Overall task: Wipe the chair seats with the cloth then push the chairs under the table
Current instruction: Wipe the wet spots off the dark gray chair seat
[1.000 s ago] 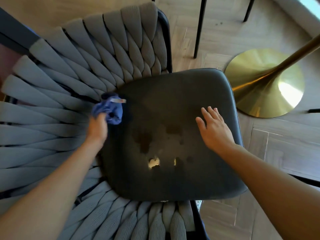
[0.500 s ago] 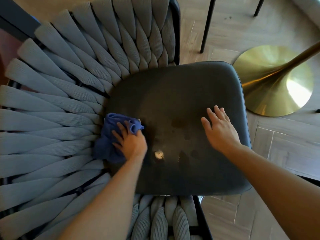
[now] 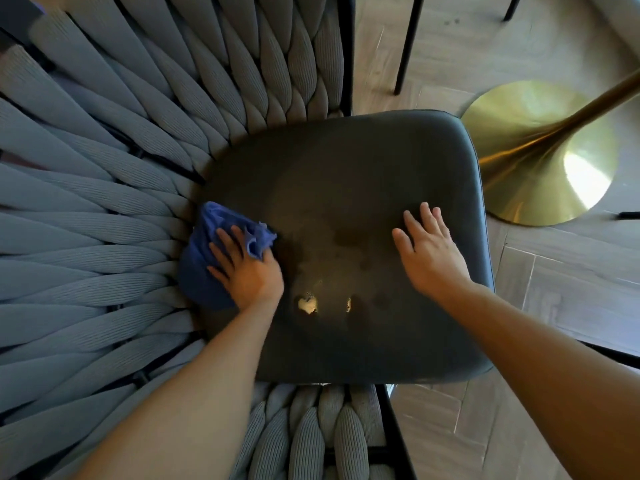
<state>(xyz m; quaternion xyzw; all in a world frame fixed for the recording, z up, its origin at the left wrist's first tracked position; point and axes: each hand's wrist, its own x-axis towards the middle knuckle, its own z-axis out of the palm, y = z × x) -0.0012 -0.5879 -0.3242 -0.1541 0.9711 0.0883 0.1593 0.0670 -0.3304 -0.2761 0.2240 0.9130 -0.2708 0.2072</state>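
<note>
A chair with a dark grey cushioned seat (image 3: 346,188) fills the view, wrapped on the left and near side by a woven grey rope back (image 3: 104,202). My left hand (image 3: 247,268) presses a bunched blue cloth (image 3: 199,265) onto the seat's left edge, fingers spread over the cloth. My right hand (image 3: 429,251) lies flat on the seat's right side with straight fingers. Darker damp patches and two small bright light spots mark the seat between my hands.
A round brass table base (image 3: 540,154) with a slanted brass stem stands on the wood-look floor just right of the seat. Thin black legs (image 3: 407,46) of other furniture rise beyond the chair. A dark bar lies on the floor at the right edge.
My left hand carried the cloth from the seat's back left corner down along the left edge and now presses it flat. My right hand stayed on the seat's right side.
</note>
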